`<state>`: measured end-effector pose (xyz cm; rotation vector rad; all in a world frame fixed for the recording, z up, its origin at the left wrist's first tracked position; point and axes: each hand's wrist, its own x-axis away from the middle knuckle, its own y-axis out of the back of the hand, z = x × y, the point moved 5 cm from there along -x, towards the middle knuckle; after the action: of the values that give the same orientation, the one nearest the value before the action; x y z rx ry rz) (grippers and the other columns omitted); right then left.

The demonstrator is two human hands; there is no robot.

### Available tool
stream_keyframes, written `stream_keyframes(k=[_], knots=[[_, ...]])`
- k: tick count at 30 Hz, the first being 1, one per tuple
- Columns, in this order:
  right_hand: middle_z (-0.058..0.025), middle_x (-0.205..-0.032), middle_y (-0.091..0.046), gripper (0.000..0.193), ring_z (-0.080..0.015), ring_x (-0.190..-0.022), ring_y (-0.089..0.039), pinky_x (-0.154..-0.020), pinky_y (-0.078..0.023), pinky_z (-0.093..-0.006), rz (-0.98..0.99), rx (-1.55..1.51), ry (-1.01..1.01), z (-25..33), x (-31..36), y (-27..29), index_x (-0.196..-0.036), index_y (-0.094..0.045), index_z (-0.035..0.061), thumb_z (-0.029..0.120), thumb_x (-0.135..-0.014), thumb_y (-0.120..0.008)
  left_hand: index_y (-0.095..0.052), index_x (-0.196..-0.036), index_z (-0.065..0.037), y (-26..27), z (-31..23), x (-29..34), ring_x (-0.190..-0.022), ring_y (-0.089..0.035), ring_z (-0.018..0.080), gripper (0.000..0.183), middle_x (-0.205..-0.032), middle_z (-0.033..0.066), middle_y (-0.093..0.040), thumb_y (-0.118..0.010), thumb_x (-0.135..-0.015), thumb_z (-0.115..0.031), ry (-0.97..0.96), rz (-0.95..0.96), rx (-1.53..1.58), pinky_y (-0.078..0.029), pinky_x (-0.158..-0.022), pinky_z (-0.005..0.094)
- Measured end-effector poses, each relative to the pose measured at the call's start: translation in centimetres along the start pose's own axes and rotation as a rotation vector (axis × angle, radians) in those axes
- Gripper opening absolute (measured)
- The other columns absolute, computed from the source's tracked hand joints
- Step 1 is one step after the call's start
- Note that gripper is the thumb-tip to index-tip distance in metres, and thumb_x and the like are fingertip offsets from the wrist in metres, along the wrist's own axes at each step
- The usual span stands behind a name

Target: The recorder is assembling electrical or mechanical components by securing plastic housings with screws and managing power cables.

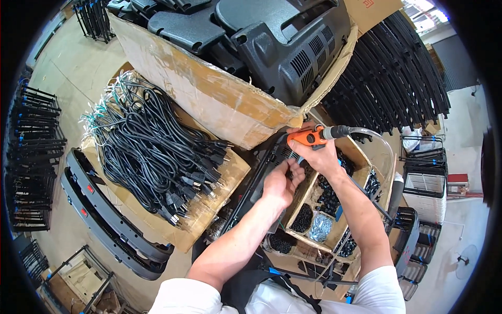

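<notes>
- In the head view, the wide picture is cut to a circle with black corners, and straight edges are bent near the rim.
- The grip of the orange power tool (307,138) is partly covered by the right hand (321,156); its working tip cannot be made out.
- The dark panel (254,184) beneath the hands is largely hidden by the left hand (281,184) and by the carton of cables (162,146) to its left.
- Part of the divided parts box (342,228) is covered by the right forearm; black screws (301,218) and silver screws (320,228) are seen in 2 of its compartments.
- The tool is held inside the right hand, above and to the right of the left hand, with a clear hose (389,152) curved off to the right.
- The right hand is closed around the tool, its arm reached forward over the box.
- The left hand is held just below, close to the right, fingers loosely bent; whether anything small is pinched cannot be told.
</notes>
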<state>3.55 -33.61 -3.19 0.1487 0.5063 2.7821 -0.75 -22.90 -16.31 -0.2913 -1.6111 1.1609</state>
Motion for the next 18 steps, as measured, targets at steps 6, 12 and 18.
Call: stream_keyframes(k=[6, 12, 18], knots=[[-0.0053, -0.108, -0.076, 0.031, -0.0129, -0.097, -0.069, -0.088, -0.057, -0.0301, -0.01, 0.017, 0.012, 0.1, 0.1, -0.1, -0.112, -0.074, 0.0021, 0.01, -0.084, -0.085, -0.059, -0.127, 0.005, 2.9, 3.0, 5.3, -0.089, -0.068, 0.0237, 0.025, -0.104, 0.0113, -0.064, -0.05, -0.112, -0.014, 0.096, -0.086, -0.117, -0.063, -0.082, 0.0363], [-0.0059, -0.108, -0.076, 0.032, -0.0128, -0.098, -0.069, -0.09, -0.056, -0.031, -0.007, 0.014, 0.017, 0.0, 0.6, -1.3, -0.112, -0.073, 0.0019, 0.011, -0.084, -0.086, -0.061, -0.129, 0.002, 6.7, 4.0, 8.5, -0.08, -0.068, 0.021, 0.025, -0.095, 0.0078, -0.066, -0.053, -0.111, -0.012, 0.127, -0.034, -0.232, -0.063, -0.071, 0.0341], [-0.0089, -0.115, -0.077, 0.043, -0.0143, -0.105, -0.071, -0.096, -0.056, -0.0327, -0.144, 0.042, 0.047, 0.5, 2.1, 0.7, -0.123, -0.071, 0.0028, 0.014, -0.085, -0.087, -0.064, -0.125, -0.003, 6.8, 2.7, 11.4, -0.086, -0.065, 0.0166, 0.023, -0.097, 0.0042, -0.066, -0.051, -0.112, -0.017, 0.103, -0.085, -0.409, -0.057, -0.078, 0.0323]])
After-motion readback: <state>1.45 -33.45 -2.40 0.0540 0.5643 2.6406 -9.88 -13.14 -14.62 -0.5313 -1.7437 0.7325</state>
